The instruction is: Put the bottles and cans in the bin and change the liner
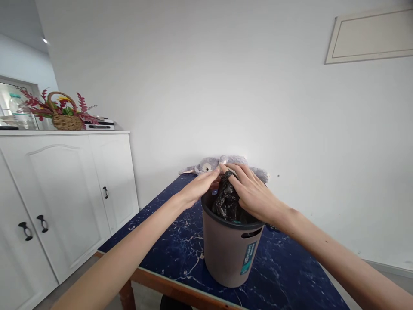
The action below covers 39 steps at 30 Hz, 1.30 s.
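A black plastic garbage bag (227, 200) is bunched up inside a brown trash can (226, 254), its gathered top rising above the dark rim. My right hand (247, 187) reaches over from the right, fingers curled round the bunched top of the bag. From the other side, my left hand (201, 185) grips at the bag's left edge, its thumb side up and its lower fingers partly hidden in shadow. The fingertips of both hands meet near the top of the bag. The can stands upright, with a cut-out handle and a teal label on its front.
Under the can is a table with a blue marbled top (174, 254). A grey plush toy (237, 160) lies at its far end against the wall. Left stands a white cabinet (61, 185) bearing a flower basket (67, 122) and a plastic bottle (22, 113).
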Available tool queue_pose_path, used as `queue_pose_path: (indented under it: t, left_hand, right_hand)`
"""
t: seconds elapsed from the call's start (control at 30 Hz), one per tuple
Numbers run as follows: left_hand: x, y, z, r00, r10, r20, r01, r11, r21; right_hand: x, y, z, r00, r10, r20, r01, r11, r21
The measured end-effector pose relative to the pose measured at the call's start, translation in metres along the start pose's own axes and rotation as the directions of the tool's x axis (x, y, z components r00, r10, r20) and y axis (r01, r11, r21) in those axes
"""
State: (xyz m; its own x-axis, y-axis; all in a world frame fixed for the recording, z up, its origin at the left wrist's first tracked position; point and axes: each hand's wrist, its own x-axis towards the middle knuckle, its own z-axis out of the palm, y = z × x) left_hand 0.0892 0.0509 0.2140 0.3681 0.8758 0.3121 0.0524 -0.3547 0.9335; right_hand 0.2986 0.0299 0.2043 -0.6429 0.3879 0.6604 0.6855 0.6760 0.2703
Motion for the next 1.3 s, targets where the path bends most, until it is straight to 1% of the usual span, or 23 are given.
queue_pose_path:
  t: [0.07, 0.13, 0.2, 0.27, 0.37, 0.47, 0.6, 0.7, 0.77, 0.83, 0.93, 1.0, 1.07, 1.13, 1.2, 1.3]
  left_hand:
    - [0.007, -0.001, 0.001, 0.998, -0.047, 0.046, 0.051, 0.993, -0.107]
    - [0.010, -0.002, 0.002, 0.999, -0.031, 0.032, 0.034, 0.994, -0.101]
    - [0.009, -0.002, 0.002, 1.000, 0.013, 0.002, -0.013, 1.000, -0.009]
    - [0.007, -0.002, -0.001, 0.999, 0.046, -0.019, -0.043, 0.991, 0.123]
    - [0.004, -0.002, -0.012, 0.998, 0.056, -0.008, -0.051, 0.958, 0.282]
    - [0.004, -0.005, -0.026, 0.998, 0.059, 0.008, -0.057, 0.912, 0.406]
    - [0.002, -0.014, -0.041, 0.996, 0.090, 0.011, -0.082, 0.848, 0.523]
    - [-0.002, -0.015, -0.044, 0.995, 0.096, -0.023, -0.067, 0.833, 0.549]
    - [-0.005, -0.009, -0.040, 0.994, 0.097, -0.059, -0.051, 0.846, 0.531]
    - [-0.008, 0.003, -0.032, 0.992, 0.095, -0.084, -0.044, 0.880, 0.473]
    - [-0.012, 0.026, -0.012, 0.994, 0.079, -0.072, -0.052, 0.947, 0.318]
    - [-0.015, 0.040, 0.001, 0.997, 0.067, -0.024, -0.059, 0.969, 0.241]
    - [-0.019, 0.049, 0.009, 0.997, 0.074, 0.035, -0.080, 0.971, 0.224]
    - [-0.021, 0.051, 0.011, 0.990, 0.110, 0.086, -0.128, 0.962, 0.240]
    - [-0.022, 0.048, 0.008, 0.985, 0.139, 0.098, -0.160, 0.951, 0.263]
    - [-0.021, 0.037, 0.004, 0.991, 0.099, 0.092, -0.125, 0.933, 0.338]
  right_hand:
    - [-0.001, -0.002, 0.000, 1.000, -0.003, 0.004, 0.002, 0.999, 0.034]
    - [-0.003, -0.003, -0.001, 1.000, -0.010, 0.026, 0.008, 0.998, 0.061]
    - [-0.007, -0.002, -0.002, 0.997, -0.020, 0.070, 0.014, 0.997, 0.079]
    - [-0.012, 0.001, -0.005, 0.992, -0.023, 0.125, 0.011, 0.995, 0.095]
    - [-0.022, 0.011, -0.010, 0.977, -0.041, 0.208, 0.008, 0.988, 0.154]
    - [-0.034, 0.023, -0.015, 0.966, -0.063, 0.249, -0.007, 0.963, 0.269]
    - [-0.051, 0.036, -0.022, 0.950, 0.000, 0.312, -0.139, 0.896, 0.421]
    - [-0.057, 0.038, -0.029, 0.929, 0.062, 0.364, -0.250, 0.832, 0.495]
    - [-0.055, 0.034, -0.031, 0.918, 0.114, 0.381, -0.319, 0.782, 0.536]
    - [-0.047, 0.026, -0.032, 0.905, 0.187, 0.383, -0.385, 0.744, 0.546]
    - [-0.030, 0.013, -0.030, 0.902, 0.268, 0.337, -0.417, 0.741, 0.526]
    - [-0.019, 0.008, -0.027, 0.915, 0.254, 0.314, -0.392, 0.741, 0.545]
    - [-0.011, 0.005, -0.026, 0.926, 0.205, 0.318, -0.362, 0.724, 0.587]
    - [-0.007, 0.006, -0.023, 0.936, 0.184, 0.300, -0.337, 0.715, 0.612]
    - [-0.005, 0.007, -0.020, 0.946, 0.198, 0.257, -0.318, 0.721, 0.615]
    - [-0.004, 0.006, -0.016, 0.952, 0.227, 0.207, -0.307, 0.721, 0.621]
